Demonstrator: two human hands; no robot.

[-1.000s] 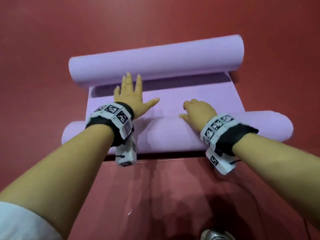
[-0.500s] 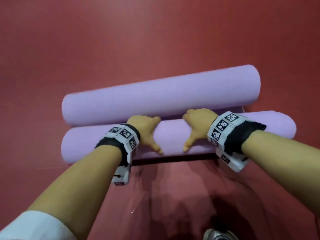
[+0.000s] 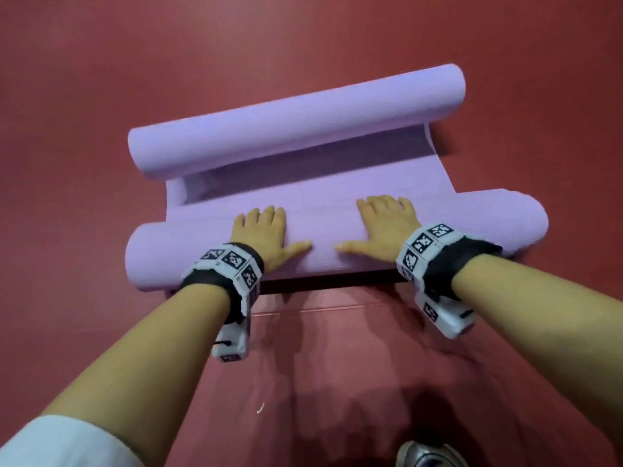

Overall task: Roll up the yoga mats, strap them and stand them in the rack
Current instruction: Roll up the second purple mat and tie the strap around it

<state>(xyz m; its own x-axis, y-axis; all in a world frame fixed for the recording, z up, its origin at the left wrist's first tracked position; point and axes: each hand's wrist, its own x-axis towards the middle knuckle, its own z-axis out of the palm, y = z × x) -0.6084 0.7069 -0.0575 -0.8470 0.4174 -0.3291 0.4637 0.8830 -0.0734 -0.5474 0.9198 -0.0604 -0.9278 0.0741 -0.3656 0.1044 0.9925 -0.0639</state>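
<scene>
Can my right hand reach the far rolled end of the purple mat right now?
Probably yes. The right hand rests on the near roll, and only a flat stretch of mat lies between it and the far roll, so nothing blocks a forward reach.

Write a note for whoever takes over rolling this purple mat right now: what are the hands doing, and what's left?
Left hand: palm down on the near roll, thumb spread, gripping nothing.
Right hand: the same, beside it on that roll.
Purple mat: lies on the red floor, with the near roll under the hands, a far roll and a flat stretch between them.
Done: both ends are curled up.
Left: roll it into one, strap it and stand it in the rack. No strap or rack is in view.
</scene>
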